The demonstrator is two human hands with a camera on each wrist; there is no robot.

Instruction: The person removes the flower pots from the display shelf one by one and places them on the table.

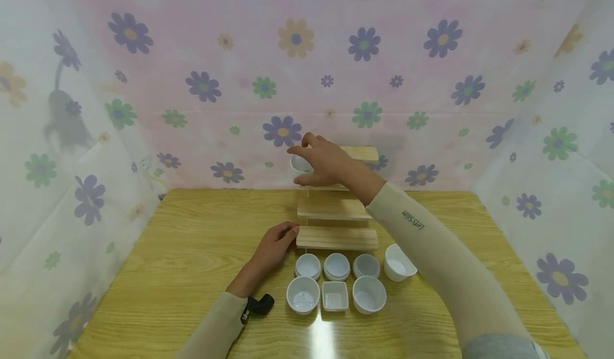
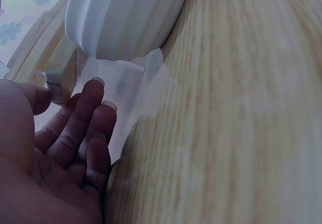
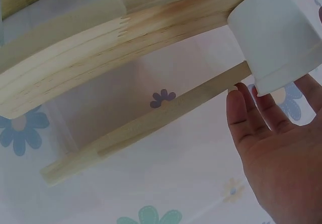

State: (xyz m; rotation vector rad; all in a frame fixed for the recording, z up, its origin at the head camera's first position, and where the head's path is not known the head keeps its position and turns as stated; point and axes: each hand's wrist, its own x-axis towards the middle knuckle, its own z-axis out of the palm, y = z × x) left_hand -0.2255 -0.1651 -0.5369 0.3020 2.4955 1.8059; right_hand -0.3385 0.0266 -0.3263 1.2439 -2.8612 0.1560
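Note:
In the head view, my right hand [image 1: 323, 159] reaches to the upper part of a tiered wooden stand [image 1: 337, 237] and holds a small white cup [image 1: 300, 163] by its rim. The right wrist view shows that cup [image 3: 276, 38] with its base against a wooden step [image 3: 151, 53], fingers along the rim side. My left hand [image 1: 275, 244] is down at the left end of the lowest step. In the left wrist view its thumb and index finger pinch the end of the wooden slat [image 2: 61, 70], the other fingers curling loosely near the clear support [image 2: 128, 83].
Directly before the stand, white ramekins [image 1: 337, 266] stand in a row, with a round white bowl [image 1: 303, 295], a square dish [image 1: 334, 296] and another bowl [image 1: 369, 295] nearer. A white cup [image 1: 399, 263] is right of them, beside the right sleeve. Flowered cloth [image 1: 249, 103] hangs behind.

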